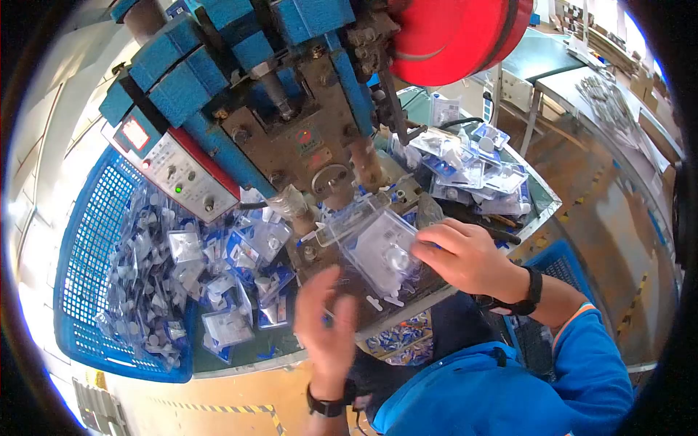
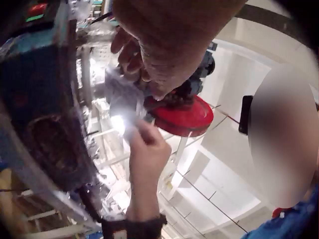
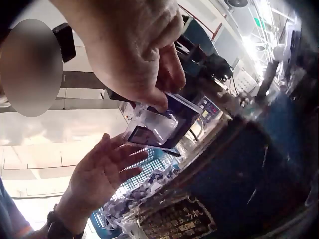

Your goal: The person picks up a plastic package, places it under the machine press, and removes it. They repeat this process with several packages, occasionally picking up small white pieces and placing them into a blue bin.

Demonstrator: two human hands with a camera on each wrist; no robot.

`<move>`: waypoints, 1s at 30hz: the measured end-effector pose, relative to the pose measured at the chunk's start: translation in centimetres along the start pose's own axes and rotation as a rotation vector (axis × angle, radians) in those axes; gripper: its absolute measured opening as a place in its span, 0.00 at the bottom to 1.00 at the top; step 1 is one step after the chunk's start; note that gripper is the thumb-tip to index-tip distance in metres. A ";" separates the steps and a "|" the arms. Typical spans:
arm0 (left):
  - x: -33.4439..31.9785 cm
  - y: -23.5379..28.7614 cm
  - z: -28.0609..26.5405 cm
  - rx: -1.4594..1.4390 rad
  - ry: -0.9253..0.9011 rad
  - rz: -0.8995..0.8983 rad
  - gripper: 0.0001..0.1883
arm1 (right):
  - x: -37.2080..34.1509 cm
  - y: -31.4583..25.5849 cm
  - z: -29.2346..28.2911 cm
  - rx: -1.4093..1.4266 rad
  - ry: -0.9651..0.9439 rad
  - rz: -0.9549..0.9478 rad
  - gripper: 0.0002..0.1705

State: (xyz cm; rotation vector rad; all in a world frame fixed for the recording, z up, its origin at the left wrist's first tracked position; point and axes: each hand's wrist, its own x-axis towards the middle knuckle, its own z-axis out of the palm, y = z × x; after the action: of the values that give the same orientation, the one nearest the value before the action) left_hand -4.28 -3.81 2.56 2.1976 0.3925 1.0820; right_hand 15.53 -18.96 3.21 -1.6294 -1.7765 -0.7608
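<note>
A clear blister pack with a card inside (image 1: 379, 251) is tilted in front of the press's lower plate in the head view. My right hand (image 1: 469, 261) pinches its right edge between thumb and fingers; the right wrist view shows the same pack (image 3: 162, 124) under that hand (image 3: 134, 55). My left hand (image 1: 326, 327) is off the pack at its lower left, fingers loosely extended and blurred, holding nothing. In the right wrist view the left hand (image 3: 102, 174) has its palm and spread fingers showing near the pack's edge.
A blue press (image 1: 178, 80) with a red wheel (image 1: 458, 36) stands over the work spot. At left, a blue basket (image 1: 73, 291) holds many packs; loose packs lie beside it. More packs (image 1: 472, 163) are piled at right. Small scraps (image 1: 392, 299) lie near the table's front edge.
</note>
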 end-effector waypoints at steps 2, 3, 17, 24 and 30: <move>-0.4 0.3 1.6 0.198 -0.082 0.156 0.25 | 0.4 0.1 1.3 0.010 -0.018 0.039 0.11; -0.3 -0.1 2.3 0.264 -0.071 0.179 0.25 | 0.6 0.1 2.0 0.015 -0.026 0.056 0.11; 1.5 -3.2 3.2 0.477 -0.084 0.273 0.17 | 0.5 0.5 5.1 0.068 -0.067 0.085 0.14; 1.8 -3.7 3.0 0.476 -0.120 0.256 0.17 | 0.7 0.5 5.3 0.077 -0.100 0.106 0.13; 2.0 -3.8 2.7 0.444 -0.142 0.254 0.17 | 0.8 0.5 5.1 0.089 -0.107 0.104 0.12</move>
State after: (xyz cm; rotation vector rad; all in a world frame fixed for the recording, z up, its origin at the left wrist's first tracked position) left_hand -0.85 -1.08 0.01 2.7606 0.3188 1.0340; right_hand 15.76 -14.57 0.46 -1.7161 -1.7576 -0.5492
